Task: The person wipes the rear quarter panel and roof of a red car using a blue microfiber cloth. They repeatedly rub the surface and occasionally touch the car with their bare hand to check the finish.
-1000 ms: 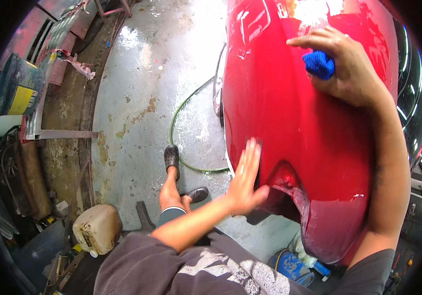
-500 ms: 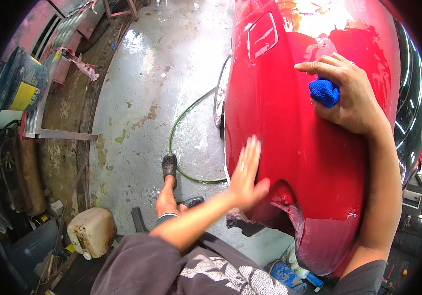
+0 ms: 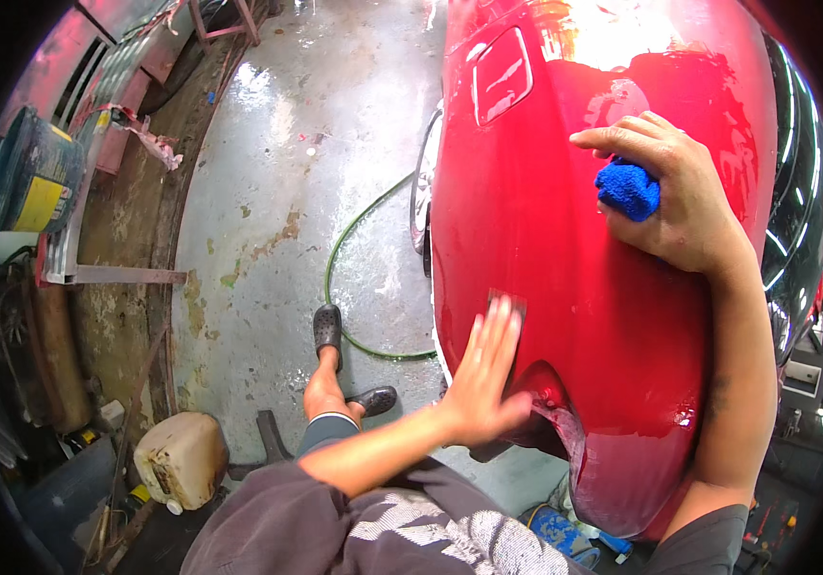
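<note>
Red car quarter panel [image 3: 622, 326] lies directly beneath both hands, its curved surface running away from the person's torso, with what looks like a fuel-filler flap [image 3: 502, 77] beyond them and a recessed cutout [image 3: 543, 383] at the near end. The left hand [image 3: 481, 379] lies flat toward the panel's left edge, just beside that cutout, fingers nearly together and thumb spread apart; it is slightly blurred. A thin, dark sheet [image 3: 520, 306] shows past its fingertips, seemingly pinned under them, and the flattened pose would suit spreading light pressure over the curve. The right hand [image 3: 677, 192] is farther up and to the right, over the panel, curled around a bunched blue cloth [image 3: 628, 190], its index finger extended. Balling the cloth probably keeps it compact within the grasp and clear of the left hand's area. Whether the right hand's underside touches the paint, I cannot tell.
</note>
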A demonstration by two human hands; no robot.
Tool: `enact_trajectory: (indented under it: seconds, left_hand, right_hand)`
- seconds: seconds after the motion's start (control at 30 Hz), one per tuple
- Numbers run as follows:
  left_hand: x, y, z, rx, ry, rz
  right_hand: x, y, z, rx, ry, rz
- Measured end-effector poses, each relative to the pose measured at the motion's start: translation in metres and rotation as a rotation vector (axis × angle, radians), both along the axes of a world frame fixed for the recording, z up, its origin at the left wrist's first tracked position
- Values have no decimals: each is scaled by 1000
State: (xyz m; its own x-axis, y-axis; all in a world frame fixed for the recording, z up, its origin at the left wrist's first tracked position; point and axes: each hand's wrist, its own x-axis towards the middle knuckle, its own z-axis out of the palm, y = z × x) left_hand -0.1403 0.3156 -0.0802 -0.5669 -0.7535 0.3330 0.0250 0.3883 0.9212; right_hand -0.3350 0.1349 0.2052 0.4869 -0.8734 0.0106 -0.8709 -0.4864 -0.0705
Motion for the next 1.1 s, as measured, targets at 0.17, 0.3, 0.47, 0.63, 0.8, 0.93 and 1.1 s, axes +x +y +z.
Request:
enact_trajectory:
  seconds: [0.17, 0.3, 0.47, 0.63, 0.8, 0.93, 1.1]
  left_hand:
    - [-35, -150, 1, -133, -154, 92]
    - [-62, -258, 1, 78, -14, 211]
    - [-16, -24, -8, -30, -36, 104]
    - [-32, -123, -17, -63, -131, 87]
    - [-58, -250, -3, 180, 26, 197]
    - [-13, -29, -23, 27, -20, 111]
    - [-6, -45, -48, 12, -67, 36]
  right_hand:
    - [6, -2, 4, 2, -5, -3]
    - [23, -6, 9, 14, -3, 42]
    - [1, -2, 2, -19, -30, 11]
    - [4, 0, 6, 14, -15, 2]
    - [16, -6, 5, 15, -77, 44]
    - [3, -4, 4, 81, -102, -56]
    - [-1, 1, 4, 58, -124, -20]
